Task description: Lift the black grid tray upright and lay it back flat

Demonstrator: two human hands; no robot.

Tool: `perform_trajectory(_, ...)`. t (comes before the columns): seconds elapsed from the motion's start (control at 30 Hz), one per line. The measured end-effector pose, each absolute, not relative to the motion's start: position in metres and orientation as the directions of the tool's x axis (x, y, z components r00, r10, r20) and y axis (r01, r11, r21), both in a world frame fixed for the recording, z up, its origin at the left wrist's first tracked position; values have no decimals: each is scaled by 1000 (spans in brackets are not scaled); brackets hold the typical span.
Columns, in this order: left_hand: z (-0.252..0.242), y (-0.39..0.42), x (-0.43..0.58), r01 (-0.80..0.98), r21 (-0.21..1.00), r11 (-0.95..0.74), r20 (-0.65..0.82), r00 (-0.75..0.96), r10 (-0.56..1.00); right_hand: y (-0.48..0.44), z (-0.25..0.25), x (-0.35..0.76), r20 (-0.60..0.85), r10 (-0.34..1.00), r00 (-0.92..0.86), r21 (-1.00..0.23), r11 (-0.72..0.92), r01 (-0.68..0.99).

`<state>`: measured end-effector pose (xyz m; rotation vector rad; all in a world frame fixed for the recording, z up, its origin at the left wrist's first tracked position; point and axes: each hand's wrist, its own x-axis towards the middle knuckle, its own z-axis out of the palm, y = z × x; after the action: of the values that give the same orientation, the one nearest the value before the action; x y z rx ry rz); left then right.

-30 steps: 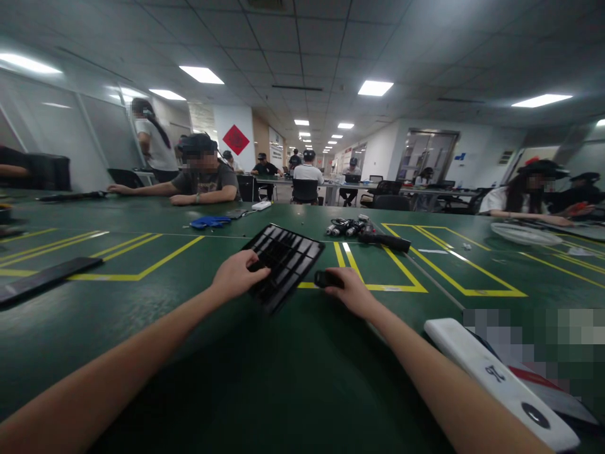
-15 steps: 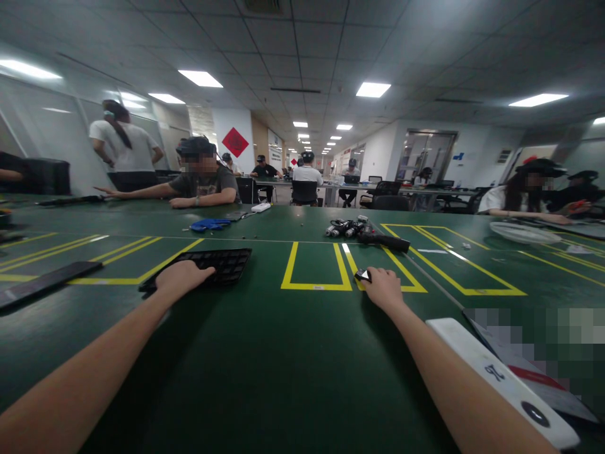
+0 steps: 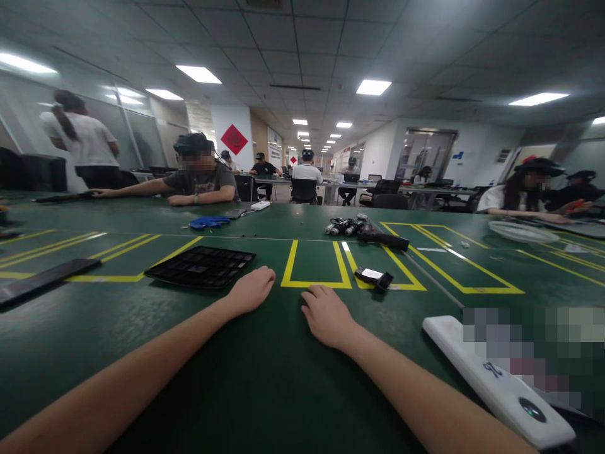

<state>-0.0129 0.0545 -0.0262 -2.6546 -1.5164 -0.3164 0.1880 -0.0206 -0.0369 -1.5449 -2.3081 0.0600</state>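
Reference point: yellow tape frame (image 3: 289, 265) on the green table (image 3: 283, 378), middle of view.

Far left of the frame: a long, dark, flat bar (image 3: 47, 279), lying flat. Between bar and frame: black gridded panel (image 3: 201, 266), flat, apart from the frame.

Left hand (image 3: 253, 291): just left of the frame's near-left corner, close to the panel's right side; contact with the panel not clear. Fingers loosely curled, nothing seen in them; palm hidden, so cannot tell how far it is closed.

Right hand (image 3: 328, 315): on the near side of the frame, palm down, fingers loosely out and fairly close together, no object seen. Fingertips by the near strip; touching or not, cannot tell.

Right of the frame: small black-and-white piece (image 3: 372, 276), lying over the neighbouring tape. Beyond it, cable bundle (image 3: 347, 226). Far right and nearer: white device (image 3: 496, 381).

Handling (judgement): both hands are low, so raise the wrists before any sideways move; the left could brush the panel's rim. Panel best gripped at opposite edges, small piece pinched lightly by its sides.
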Motion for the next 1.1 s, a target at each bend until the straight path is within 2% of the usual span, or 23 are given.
perform_trajectory(0.1, -22, 53, -15, 838, 11, -545, 249, 526, 814, -25, -39, 184, 256, 894, -367, -225, 425, 877)
perform_trajectory(0.23, -17, 36, -10, 820, -76, -567, 406, 544, 734, -25, -34, 187, 277, 885, -375, -222, 439, 871)
perform_trajectory(0.33, -17, 4, 4, 741, -16, -671, 391, 622, 678, -19, -28, 198, 322, 883, -343, -216, 421, 881)
perform_trajectory(0.43, -17, -36, 19, 597, 99, -796, 256, 758, 600, -9, -23, 224, 424, 884, -198, -150, 284, 947)
perform_trajectory(0.57, -13, -70, 28, 514, 179, -839, 174, 822, 542, 3, -27, 263, 468, 880, 85, -79, -54, 995)
perform_trajectory(0.67, -14, -66, 27, 525, 210, -825, 184, 807, 561, 7, -37, 281, 379, 906, 189, -63, -178, 982)
perform_trajectory(0.77, -15, -43, 21, 623, 133, -771, 256, 730, 634, 8, -44, 285, 319, 930, 183, -52, -175, 983)
perform_trajectory(0.9, -12, 2, 11, 881, -17, -472, 343, 448, 825, 9, -45, 282, 336, 924, 185, -48, -179, 983)
perform_trajectory(0.97, -11, 21, 5, 932, -35, -360, 279, 355, 892, 9, -44, 282, 332, 925, 187, -53, -179, 982)
perform_trajectory(1.1, -13, 40, -4, 898, -16, -440, 113, 438, 892, 9, -44, 281, 320, 928, 191, -55, -183, 982)
